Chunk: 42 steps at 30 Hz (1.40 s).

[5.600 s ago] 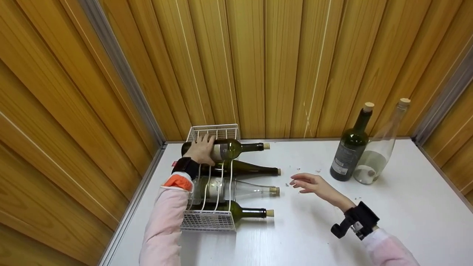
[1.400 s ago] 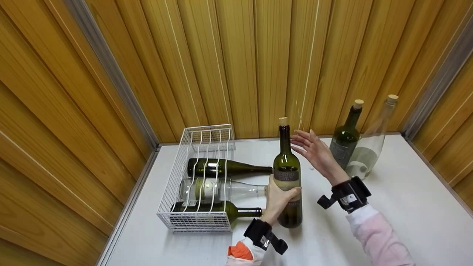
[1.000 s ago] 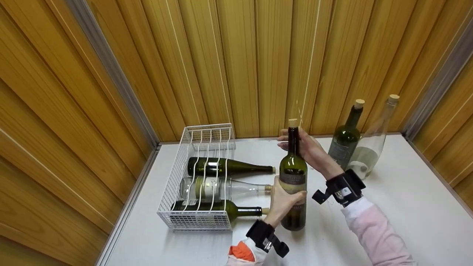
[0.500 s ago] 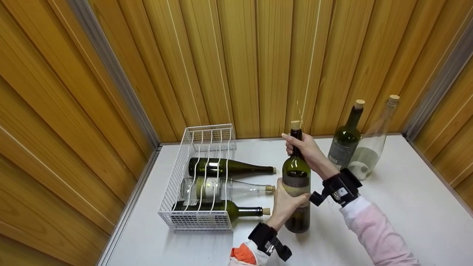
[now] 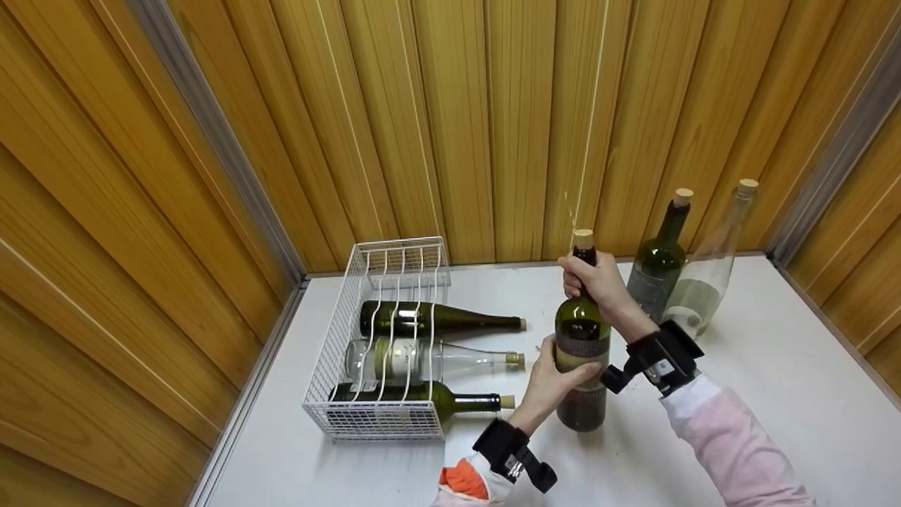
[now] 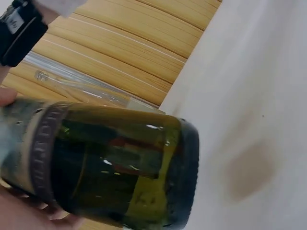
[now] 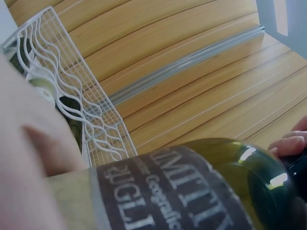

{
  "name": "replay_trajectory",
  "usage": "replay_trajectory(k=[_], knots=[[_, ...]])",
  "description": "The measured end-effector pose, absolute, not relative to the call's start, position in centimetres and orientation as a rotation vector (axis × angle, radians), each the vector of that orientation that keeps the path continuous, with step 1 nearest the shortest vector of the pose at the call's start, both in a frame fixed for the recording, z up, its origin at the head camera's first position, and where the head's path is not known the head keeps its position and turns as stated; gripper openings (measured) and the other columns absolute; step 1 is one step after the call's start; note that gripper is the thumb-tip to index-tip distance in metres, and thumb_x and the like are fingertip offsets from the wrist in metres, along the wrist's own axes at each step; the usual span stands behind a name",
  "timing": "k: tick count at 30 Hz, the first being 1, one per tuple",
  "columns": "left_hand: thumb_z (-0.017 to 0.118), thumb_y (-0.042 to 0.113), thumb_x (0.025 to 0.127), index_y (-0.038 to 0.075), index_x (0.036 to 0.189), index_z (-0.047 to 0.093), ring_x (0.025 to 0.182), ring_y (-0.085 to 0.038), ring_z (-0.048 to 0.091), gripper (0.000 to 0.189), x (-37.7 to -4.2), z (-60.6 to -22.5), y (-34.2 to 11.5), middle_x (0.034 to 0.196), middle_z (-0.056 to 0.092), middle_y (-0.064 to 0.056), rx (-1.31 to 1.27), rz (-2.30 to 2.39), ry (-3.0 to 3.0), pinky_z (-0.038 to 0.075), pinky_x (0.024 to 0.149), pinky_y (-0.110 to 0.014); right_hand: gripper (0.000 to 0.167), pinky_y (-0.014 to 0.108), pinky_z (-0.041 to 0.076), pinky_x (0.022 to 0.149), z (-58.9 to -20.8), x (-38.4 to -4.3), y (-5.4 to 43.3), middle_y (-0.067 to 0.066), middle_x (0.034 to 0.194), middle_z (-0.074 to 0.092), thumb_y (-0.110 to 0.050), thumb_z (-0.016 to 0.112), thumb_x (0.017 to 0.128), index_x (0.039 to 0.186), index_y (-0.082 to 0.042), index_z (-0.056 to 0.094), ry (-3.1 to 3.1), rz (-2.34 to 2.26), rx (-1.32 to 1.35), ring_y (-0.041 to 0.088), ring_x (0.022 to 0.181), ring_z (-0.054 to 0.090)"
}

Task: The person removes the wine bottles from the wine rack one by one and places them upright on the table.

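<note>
**Two-Handed Hold on a Corked Wine Bottle beside a Wire Rack**

The green wine bottle (image 5: pixel 581 338), w/ cork (image 5: pixel 583 238) in place, is upright over the white tabletop (image 5: pixel 281 443), betw. the white wire rack (image 5: pixel 331 359) and two standing btls. L hand (image 5: pixel 551 380): curled round the body at label ht., thumb across the front, fingers on the opp. side; prob. this carries the wt. at the broadest part. R hand (image 5: pixel 602 287): wrapped snugly round the neck, just below the cork, presumably to check any tilt. One grip low, one high likely gives better control than either alone. N.B. base contact is hard to judge: in the L wrist view the shadow (image 6: pixel 249 171) lies apart from the base, so the btl. may be just off the table.

Rack, to the person's L: three corked btls. lie on their sides, necks pointing R, viz. a slender dark green bottle (image 5: pixel 457 320) farthest back, a clear labelled bottle (image 5: pixel 464 359) mid., and a second green bottle (image 5: pixel 442 405) nearest. The rack's curved wires presumably stop rolling; necks outward keep the corks in reach.

R rear: a dark-labelled green bottle (image 5: pixel 658 271) and a tall clear bottle (image 5: pixel 714 264) stand corked, close together, near the wood-panelled wall (image 5: pixel 493 141), apparently out of the arms' way.
</note>
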<state>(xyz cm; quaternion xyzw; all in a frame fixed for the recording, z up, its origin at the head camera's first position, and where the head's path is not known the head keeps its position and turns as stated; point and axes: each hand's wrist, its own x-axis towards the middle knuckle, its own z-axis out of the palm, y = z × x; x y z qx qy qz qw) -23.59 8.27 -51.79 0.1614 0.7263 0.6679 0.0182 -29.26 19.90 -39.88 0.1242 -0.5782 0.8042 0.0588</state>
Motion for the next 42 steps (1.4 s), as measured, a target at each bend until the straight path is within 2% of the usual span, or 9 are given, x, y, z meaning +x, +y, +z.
replay_trajectory(k=[4,6,10,14,19,26,32,35,42], knots=[[0.069,0.032,0.076,0.008,0.127,0.040,0.115,-0.019,0.040,0.063,-23.8,-51.6,8.1,0.123,0.046,-0.005,0.497,2.095,2.274,0.030,0.094,-0.037,0.027,0.021,0.031,0.040,-40.0,-29.0,21.0,0.003,0.048,0.036,0.003,0.052,0.085,0.060,-0.003,0.044,-1.738,2.402,0.394,0.011,0.039,0.035],[0.067,0.029,0.079,0.005,0.126,0.041,0.117,-0.022,0.038,0.059,-24.0,-51.6,7.9,0.125,0.043,-0.009,0.499,2.132,2.301,0.030,0.094,-0.040,0.028,0.021,0.031,0.040,-40.2,-28.8,21.9,0.003,0.047,0.035,0.005,0.050,0.085,0.059,-0.003,0.044,-1.737,2.382,0.380,0.011,0.038,0.035],[0.065,0.017,0.081,-0.002,0.118,0.043,0.110,-0.026,0.040,0.047,-23.9,-50.5,7.2,0.117,0.044,-0.010,0.512,2.251,2.281,0.035,0.088,-0.040,0.028,0.022,0.031,0.038,-40.6,-28.4,24.3,0.003,0.046,0.035,0.007,0.049,0.084,0.059,-0.003,0.044,-1.725,2.341,0.322,0.011,0.037,0.034],[0.062,0.010,0.082,-0.002,0.112,0.044,0.105,-0.027,0.042,0.038,-23.3,-48.8,6.5,0.112,0.044,-0.010,0.504,2.312,2.250,0.037,0.085,-0.037,0.029,0.021,0.031,0.036,-41.0,-27.9,27.3,0.004,0.045,0.035,0.010,0.047,0.083,0.057,-0.002,0.043,-1.673,2.306,0.265,0.012,0.036,0.034],[0.062,0.015,0.084,0.001,0.111,0.045,0.106,-0.028,0.040,0.035,-24.2,-50.1,6.4,0.113,0.044,-0.010,0.467,2.290,2.281,0.036,0.084,-0.035,0.029,0.021,0.031,0.035,-41.1,-27.4,31.0,0.005,0.044,0.035,0.013,0.046,0.083,0.056,0.000,0.044,-1.636,2.206,0.225,0.012,0.035,0.036],[0.064,0.019,0.082,0.001,0.107,0.047,0.101,-0.027,0.045,0.037,-25.0,-51.7,6.4,0.104,0.046,0.000,0.494,2.331,2.308,0.040,0.080,-0.033,0.028,0.024,0.032,0.035,-41.6,-27.1,34.8,0.008,0.043,0.036,0.013,0.047,0.083,0.056,0.007,0.043,-1.581,2.121,0.242,0.015,0.034,0.036],[0.063,0.010,0.081,-0.003,0.105,0.046,0.095,-0.024,0.049,0.032,-24.9,-51.7,6.3,0.102,0.049,-0.012,0.494,2.342,2.301,0.042,0.076,-0.032,0.026,0.024,0.033,0.035,-43.9,-28.4,38.5,0.008,0.042,0.037,0.012,0.048,0.082,0.057,0.007,0.044,-1.519,2.013,0.271,0.015,0.034,0.037],[0.062,0.005,0.080,-0.007,0.104,0.046,0.094,-0.027,0.049,0.031,-24.3,-50.8,6.1,0.102,0.049,-0.018,0.501,2.351,2.283,0.043,0.075,-0.031,0.026,0.024,0.033,0.034,-45.3,-29.2,40.1,0.009,0.041,0.037,0.014,0.049,0.081,0.056,0.009,0.044,-1.475,1.978,0.261,0.016,0.033,0.036],[0.061,0.001,0.080,-0.008,0.102,0.046,0.093,-0.028,0.049,0.029,-23.0,-48.6,5.8,0.099,0.050,-0.017,0.497,2.344,2.289,0.042,0.074,-0.031,0.025,0.024,0.032,0.034,-46.3,-29.9,41.7,0.011,0.041,0.037,0.015,0.050,0.079,0.056,0.012,0.042,-1.403,1.949,0.257,0.017,0.032,0.036]])
